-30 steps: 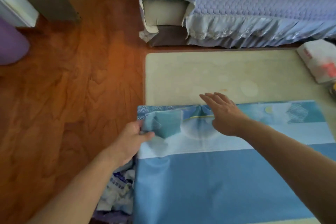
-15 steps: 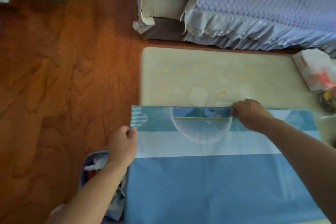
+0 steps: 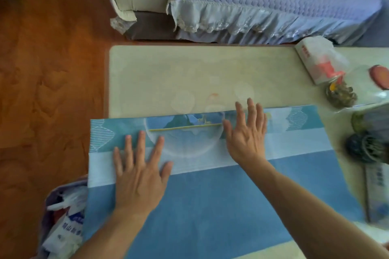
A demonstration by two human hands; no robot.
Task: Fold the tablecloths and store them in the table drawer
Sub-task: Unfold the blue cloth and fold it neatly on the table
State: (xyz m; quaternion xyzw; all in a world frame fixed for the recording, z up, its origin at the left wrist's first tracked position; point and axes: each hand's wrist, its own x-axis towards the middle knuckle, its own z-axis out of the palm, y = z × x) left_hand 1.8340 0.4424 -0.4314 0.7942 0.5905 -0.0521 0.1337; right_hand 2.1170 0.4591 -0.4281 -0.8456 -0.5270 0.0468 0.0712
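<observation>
The cream table point(image 3: 189, 73) has a smooth, hard top with rounded corners. The blue tablecloth point(image 3: 210, 202) lies across its near half, far edge straight, left edge overhanging the table side. The fabric is thin woven cloth, banded in deep blue, white and teal, with a pale printed circle. No drawer is visible.

Left hand point(image 3: 139, 176) and right hand point(image 3: 248, 139) both lie flat on the cloth, fingers straight and spread, grasping nothing. The right fingertips reach just past the far edge.

Step in hand, as judged: smoothing the layer. Recommended: sweep outward from the centre with even pressure, keep edges aligned, clear wrinkles before the next fold.

A tissue pack point(image 3: 315, 59) and a jar point(image 3: 341, 94) stand at the right, apart from the cloth.
</observation>
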